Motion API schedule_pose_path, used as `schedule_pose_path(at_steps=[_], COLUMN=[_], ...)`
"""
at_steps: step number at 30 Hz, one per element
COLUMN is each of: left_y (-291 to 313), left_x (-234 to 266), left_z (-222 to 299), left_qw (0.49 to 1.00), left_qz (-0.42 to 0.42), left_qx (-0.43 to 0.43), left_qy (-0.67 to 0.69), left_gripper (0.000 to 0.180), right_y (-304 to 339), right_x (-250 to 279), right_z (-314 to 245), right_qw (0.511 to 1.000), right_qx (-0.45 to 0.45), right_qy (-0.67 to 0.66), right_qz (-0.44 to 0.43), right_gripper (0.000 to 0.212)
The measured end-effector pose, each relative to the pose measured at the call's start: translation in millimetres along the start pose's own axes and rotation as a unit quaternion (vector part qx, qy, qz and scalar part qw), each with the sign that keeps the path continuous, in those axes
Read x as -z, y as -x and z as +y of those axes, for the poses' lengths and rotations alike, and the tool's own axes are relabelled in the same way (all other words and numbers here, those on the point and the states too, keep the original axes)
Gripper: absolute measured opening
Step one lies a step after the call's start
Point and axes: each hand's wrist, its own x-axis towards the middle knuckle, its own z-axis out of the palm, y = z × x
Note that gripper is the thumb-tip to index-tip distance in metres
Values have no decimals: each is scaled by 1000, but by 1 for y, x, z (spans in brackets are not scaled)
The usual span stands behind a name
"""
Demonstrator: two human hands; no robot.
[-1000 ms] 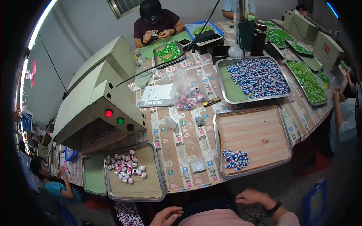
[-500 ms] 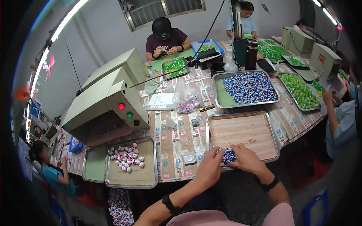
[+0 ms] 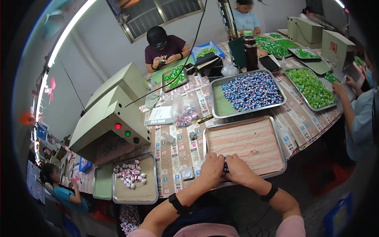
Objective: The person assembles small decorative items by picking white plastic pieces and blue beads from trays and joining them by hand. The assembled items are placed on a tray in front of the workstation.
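My left hand [image 3: 212, 170] and my right hand [image 3: 239, 170] are closed side by side over the near left edge of a metal tray [image 3: 280, 147] lined with a creased pinkish cloth. Between them they grip a clump of small blue-and-white pieces [image 3: 226, 166]. Only a narrow strip of the clump shows between my fingers and thumbs. Beyond the cloth-lined tray stands another metal tray [image 3: 216, 103], heaped with many similar small blue, white and pink pieces [image 3: 252, 91].
To the left, a metal tray [image 3: 148, 187] bears white-and-pink pieces [image 3: 130, 173], beside a green-lined tray [image 3: 103, 181]. A pale machine box [image 3: 118, 112] with red and green buttons stands behind. A bag [image 3: 184, 112] and flask [image 3: 250, 53] are farther off. Other people sit around the table.
My hands have drawn closer together around the clump, which now shows much less. The whole view has shifted, so the table appears farther left.
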Motion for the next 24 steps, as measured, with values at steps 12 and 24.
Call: schedule_pose_path(at_steps=[12,24], left_y=[-16,-21], left_x=[-28,-19], left_z=[-27,-16], left_qw=[952,244], left_qz=[4,-93], left_qx=[46,99], left_qy=[304,960], left_gripper=[56,29], right_y=[-24,-28], right_x=[-22,1], right_z=[14,-8], right_qw=[965,979], right_qx=[-35,47], right_qy=[-232,-101], right_qz=[121,171], right_gripper=[46,46])
